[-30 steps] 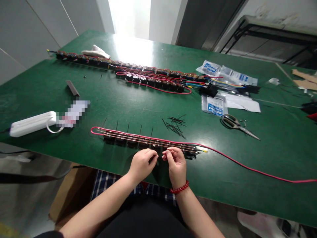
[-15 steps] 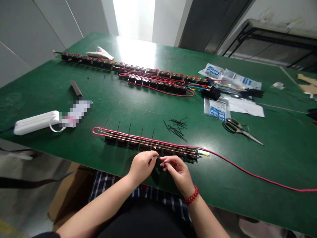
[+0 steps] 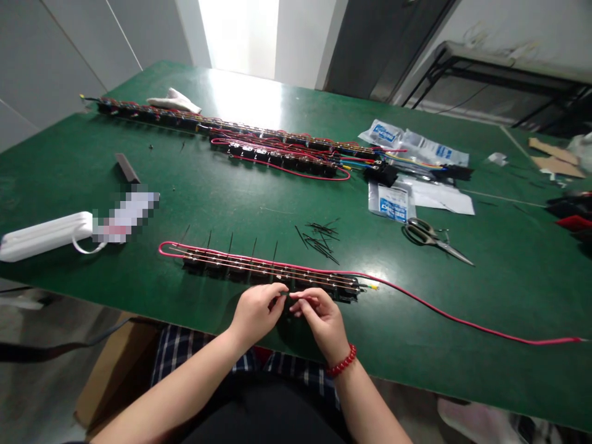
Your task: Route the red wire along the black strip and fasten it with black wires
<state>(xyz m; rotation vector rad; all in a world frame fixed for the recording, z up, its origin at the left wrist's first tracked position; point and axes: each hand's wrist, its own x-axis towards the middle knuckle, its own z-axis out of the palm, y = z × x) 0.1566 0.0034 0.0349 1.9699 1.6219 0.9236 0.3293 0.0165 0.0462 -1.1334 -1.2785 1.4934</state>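
My left hand (image 3: 256, 311) and my right hand (image 3: 321, 317) meet fingertip to fingertip at the near edge of a long black module strip (image 3: 245, 268). Both are closed in a pinch on what looks like a thin black cable tie; only a tiny dark bit shows between the fingers. Thin metal rods and a red cable (image 3: 416, 291) run along the top of the strip. The cable loops round its left end and trails off to the right. Several black cable ties (image 3: 254, 250) stick up from the strip's far side, left of my hands.
Loose cable ties (image 3: 321, 240) lie behind the strip. Scissors (image 3: 435, 240), plastic bags (image 3: 393, 202) and white paper (image 3: 444, 197) are to the right. Longer wired strips (image 3: 282, 161) stretch across the back with a white glove (image 3: 173, 100). A white device (image 3: 46, 234) sits at left.
The whole scene has shifted left in view as the head turned a little right. My hands keep their pinch at the strip's near edge, fingertips slightly closer together.
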